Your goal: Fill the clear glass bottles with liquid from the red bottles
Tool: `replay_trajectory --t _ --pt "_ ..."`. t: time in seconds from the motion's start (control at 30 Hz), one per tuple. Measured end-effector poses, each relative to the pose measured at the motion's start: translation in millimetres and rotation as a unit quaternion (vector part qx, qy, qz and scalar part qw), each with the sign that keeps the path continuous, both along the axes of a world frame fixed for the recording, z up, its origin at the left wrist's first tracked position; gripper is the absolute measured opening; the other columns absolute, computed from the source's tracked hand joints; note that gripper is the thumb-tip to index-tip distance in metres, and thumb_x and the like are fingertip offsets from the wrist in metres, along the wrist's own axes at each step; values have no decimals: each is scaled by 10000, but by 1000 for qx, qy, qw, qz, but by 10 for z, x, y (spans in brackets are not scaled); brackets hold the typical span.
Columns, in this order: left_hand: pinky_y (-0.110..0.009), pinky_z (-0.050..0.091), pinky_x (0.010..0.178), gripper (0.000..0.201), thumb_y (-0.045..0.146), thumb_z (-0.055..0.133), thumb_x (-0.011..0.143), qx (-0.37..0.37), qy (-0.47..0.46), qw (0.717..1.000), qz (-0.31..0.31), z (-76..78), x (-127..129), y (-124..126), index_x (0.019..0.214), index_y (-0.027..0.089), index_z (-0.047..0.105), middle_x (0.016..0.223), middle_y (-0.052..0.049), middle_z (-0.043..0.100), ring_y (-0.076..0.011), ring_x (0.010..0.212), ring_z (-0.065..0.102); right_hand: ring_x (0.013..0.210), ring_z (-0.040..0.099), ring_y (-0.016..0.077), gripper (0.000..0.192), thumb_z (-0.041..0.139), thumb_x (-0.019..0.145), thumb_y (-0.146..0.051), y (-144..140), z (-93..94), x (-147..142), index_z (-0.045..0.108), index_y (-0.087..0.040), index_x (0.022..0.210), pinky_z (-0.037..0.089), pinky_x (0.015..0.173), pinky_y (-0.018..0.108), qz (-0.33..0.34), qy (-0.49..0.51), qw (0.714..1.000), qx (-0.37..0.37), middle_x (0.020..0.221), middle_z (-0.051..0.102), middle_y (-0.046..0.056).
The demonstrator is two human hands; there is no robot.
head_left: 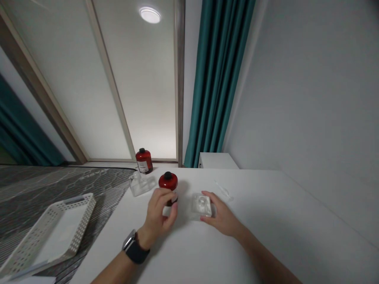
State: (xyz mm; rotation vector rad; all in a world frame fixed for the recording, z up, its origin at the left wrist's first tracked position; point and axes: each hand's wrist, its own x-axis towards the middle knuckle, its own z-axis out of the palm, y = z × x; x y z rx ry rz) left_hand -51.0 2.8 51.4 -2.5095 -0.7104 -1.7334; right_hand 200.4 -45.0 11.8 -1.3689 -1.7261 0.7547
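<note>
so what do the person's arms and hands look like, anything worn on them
Both forearms are bare, with no sleeves in view and no gloves. The left hand has a dark smartwatch on the wrist, with a black band and a silvery case. The right hand and its wrist carry nothing; no rings show on the fingers.

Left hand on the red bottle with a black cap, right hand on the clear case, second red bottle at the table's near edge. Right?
Not quite. In the head view the second red bottle stands at the table's far edge. The left hand is on the red bottle with a black cap, the right hand on the clear case.
</note>
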Motion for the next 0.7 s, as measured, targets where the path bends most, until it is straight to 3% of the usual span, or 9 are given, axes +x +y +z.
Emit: replay_trajectory --t 0.1,0.2,0.33,0.47,0.53,0.7 --pt "-481 478 945 544 146 671 807 30 -99 986 131 -82 -20 132 1302 193 450 1190 -116 505 -296 1106 521 1325 533 305 733 780 725 -211 121 -28 105 493 -236 1399 386 1134 519 -49 -13 999 19 1428 564 127" --pt "-517 495 948 688 249 716 784 -20 -135 976 170 -188 -31 278 1376 187 371 1260 -136 442 -325 1168 486 1339 522 308 719 767 740 -259 258 -68 207 497 -249 1407 386 1132 521 -90 -28 995 45 1441 559 121" --pt "-550 467 1028 766 317 739 777 -159 -139 967 141 -294 -20 385 1409 206 320 1349 -147 416 -328 1230 493 1283 561 294 733 730 766 -288 387 -151 287 461 -252 1447 438 1088 481 -122 -17 991 56 1429 561 109" --pt "-533 441 1079 915 361 785 740 -314 -169 929 97 -379 52 425 1467 221 248 1418 -163 423 -324 1283 510 1182 617 284 756 712 780 -309 442 -233 308 427 -232 1476 487 1030 452 -122 -13 991 54 1330 611 103" --pt "-516 428 1095 940 356 798 722 -356 -176 915 67 -412 87 451 1471 212 249 1427 -167 445 -318 1285 529 1136 636 280 754 703 789 -317 457 -268 308 416 -237 1482 497 1013 458 -121 -15 991 55 1291 625 98" --pt "-483 450 1054 653 323 766 754 -394 -137 908 23 -439 90 512 1309 172 456 1235 -123 627 -291 1152 622 1214 579 299 732 664 831 -337 437 -268 302 374 -233 1495 523 974 480 -123 -33 987 103 1387 536 138"
